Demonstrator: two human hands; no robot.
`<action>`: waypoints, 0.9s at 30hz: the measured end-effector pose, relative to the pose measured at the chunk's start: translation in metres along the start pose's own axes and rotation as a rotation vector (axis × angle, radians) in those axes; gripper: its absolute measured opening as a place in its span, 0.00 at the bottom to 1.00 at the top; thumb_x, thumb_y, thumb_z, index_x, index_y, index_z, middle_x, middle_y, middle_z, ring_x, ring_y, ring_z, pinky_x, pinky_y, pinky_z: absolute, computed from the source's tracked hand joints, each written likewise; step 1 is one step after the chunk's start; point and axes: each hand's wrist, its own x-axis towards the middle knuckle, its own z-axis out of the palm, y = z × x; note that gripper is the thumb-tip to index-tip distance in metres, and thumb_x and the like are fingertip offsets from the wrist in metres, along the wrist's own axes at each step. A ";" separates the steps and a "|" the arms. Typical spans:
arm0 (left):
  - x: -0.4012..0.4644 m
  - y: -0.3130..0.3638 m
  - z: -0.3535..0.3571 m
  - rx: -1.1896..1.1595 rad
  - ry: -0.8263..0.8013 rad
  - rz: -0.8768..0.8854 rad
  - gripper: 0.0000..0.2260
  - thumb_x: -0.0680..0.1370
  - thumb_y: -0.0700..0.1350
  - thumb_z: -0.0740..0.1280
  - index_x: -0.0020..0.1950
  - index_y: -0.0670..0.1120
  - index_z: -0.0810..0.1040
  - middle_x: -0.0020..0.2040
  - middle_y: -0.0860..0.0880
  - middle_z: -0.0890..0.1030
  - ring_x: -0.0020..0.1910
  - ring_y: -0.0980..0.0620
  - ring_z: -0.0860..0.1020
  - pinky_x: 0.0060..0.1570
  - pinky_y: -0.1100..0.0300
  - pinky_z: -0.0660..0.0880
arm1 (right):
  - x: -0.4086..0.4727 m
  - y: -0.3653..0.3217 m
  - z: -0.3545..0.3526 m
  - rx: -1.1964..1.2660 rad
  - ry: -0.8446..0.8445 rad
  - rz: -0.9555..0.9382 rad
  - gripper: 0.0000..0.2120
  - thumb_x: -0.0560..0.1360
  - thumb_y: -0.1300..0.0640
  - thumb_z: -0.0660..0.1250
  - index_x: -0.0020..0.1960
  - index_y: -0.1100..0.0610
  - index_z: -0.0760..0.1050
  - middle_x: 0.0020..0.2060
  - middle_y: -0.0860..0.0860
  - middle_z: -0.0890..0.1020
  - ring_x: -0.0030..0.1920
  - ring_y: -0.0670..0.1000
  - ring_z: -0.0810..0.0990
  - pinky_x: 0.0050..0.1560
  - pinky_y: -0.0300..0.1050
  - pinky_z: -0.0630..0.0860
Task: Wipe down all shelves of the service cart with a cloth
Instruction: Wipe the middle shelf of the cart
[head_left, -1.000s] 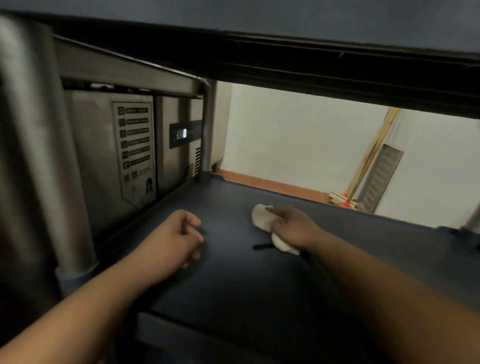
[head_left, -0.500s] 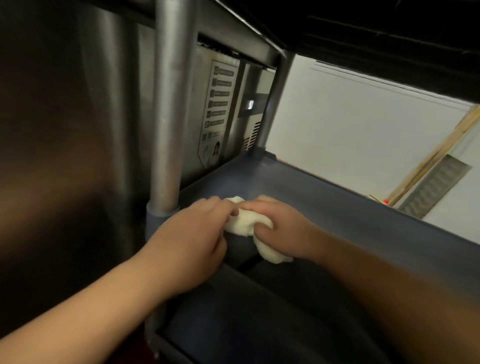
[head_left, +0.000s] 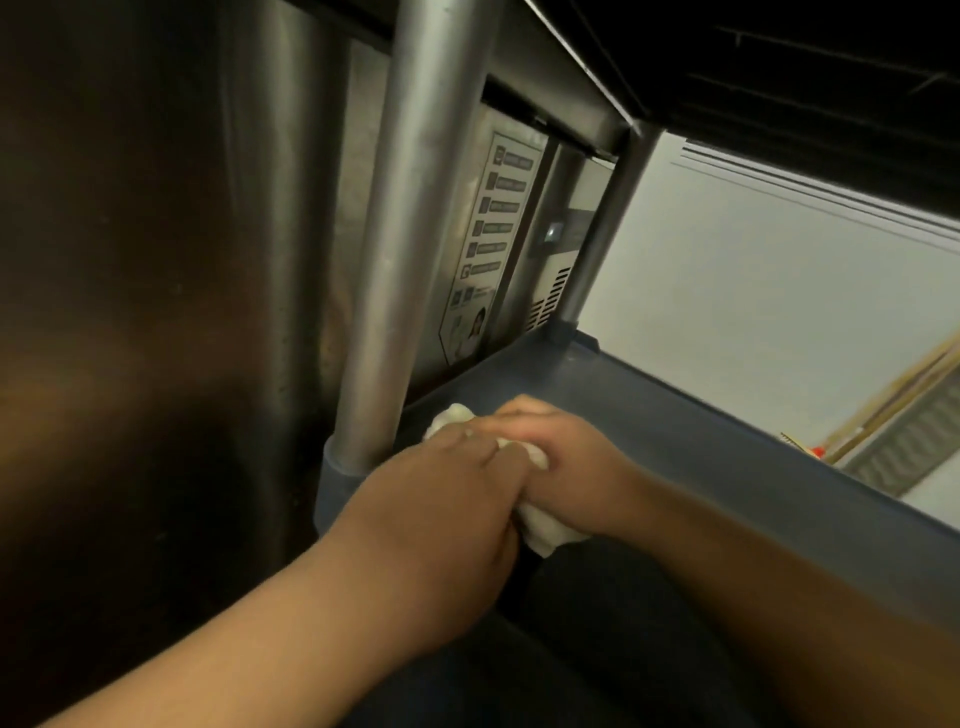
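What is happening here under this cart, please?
A person is cleaning a lower blue shelf of a service cart. Both hands meet on a white cloth bunched near the metal corner post: the left hand and the right hand each close their fingers on it. The rest of the shelf lies bare.

The blue shelf of the service cart runs from the lower middle up toward the right, with a raised lip along its far edge. At its near left corner a metal post rises from a blue collar; a second post stands at the far corner. A crumpled white cloth lies on the shelf beside the near post (mostly covered, so its full shape is unclear).
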 end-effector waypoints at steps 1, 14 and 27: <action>0.011 0.001 0.001 -0.001 -0.013 0.011 0.05 0.77 0.50 0.57 0.51 0.60 0.65 0.51 0.59 0.70 0.48 0.60 0.65 0.46 0.64 0.62 | 0.002 0.004 -0.002 0.000 -0.005 0.014 0.13 0.74 0.53 0.68 0.59 0.50 0.81 0.53 0.49 0.79 0.55 0.45 0.78 0.59 0.44 0.74; 0.060 -0.040 0.054 0.174 -0.382 -0.102 0.31 0.80 0.63 0.51 0.78 0.58 0.40 0.79 0.51 0.39 0.77 0.49 0.35 0.75 0.43 0.40 | 0.060 0.115 -0.043 -0.171 0.068 0.272 0.20 0.75 0.51 0.58 0.65 0.44 0.78 0.57 0.47 0.80 0.58 0.49 0.79 0.62 0.52 0.75; 0.063 -0.039 0.059 0.082 -0.426 -0.264 0.34 0.76 0.70 0.45 0.77 0.59 0.39 0.78 0.52 0.35 0.76 0.52 0.32 0.73 0.50 0.33 | 0.109 0.186 -0.063 -0.061 0.298 0.653 0.09 0.76 0.60 0.71 0.53 0.49 0.83 0.40 0.49 0.83 0.31 0.39 0.80 0.31 0.32 0.73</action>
